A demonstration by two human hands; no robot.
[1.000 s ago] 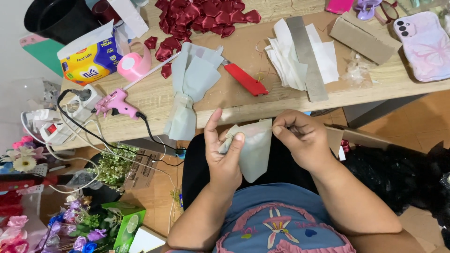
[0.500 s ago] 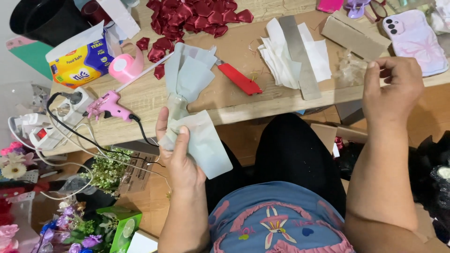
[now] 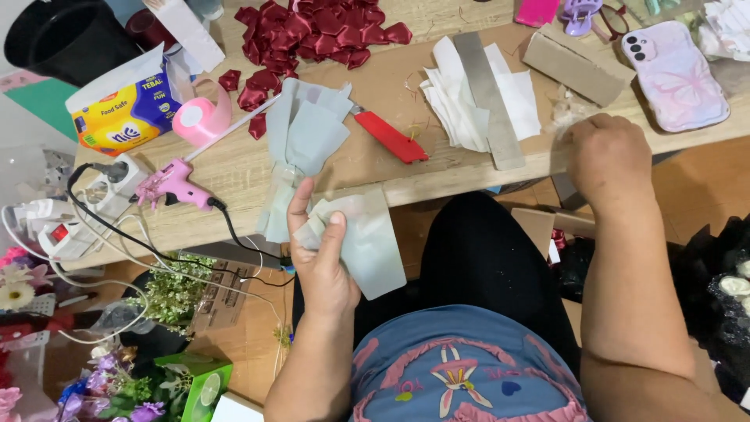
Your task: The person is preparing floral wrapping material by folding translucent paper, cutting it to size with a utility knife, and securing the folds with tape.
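My left hand (image 3: pixel 320 258) pinches a folded pale green sheet (image 3: pixel 367 242) in front of my body, just below the table's front edge. My right hand (image 3: pixel 605 156) rests as a closed fist on the table's front edge, at a small clear crumpled bit (image 3: pixel 564 113); whether it grips that bit is not visible. A pale green wrapped bundle (image 3: pixel 301 144) lies on the wooden table (image 3: pixel 437 168), just above my left hand. A red utility knife (image 3: pixel 388 137) lies beside it.
A pink glue gun (image 3: pixel 168 187) with black cord, a pink ribbon roll (image 3: pixel 203 117), a tissue pack (image 3: pixel 125 113), red petals (image 3: pixel 312 31), white sheets under a metal ruler (image 3: pixel 488 98), a cardboard strip (image 3: pixel 570 70) and a phone (image 3: pixel 676 62) sit on the table. Flowers (image 3: pixel 101 383) lie on the floor at left.
My right hand let go of the green sheet, reached to the right part of the table and now sits fisted there. My left hand keeps the sheet and has shifted a little.
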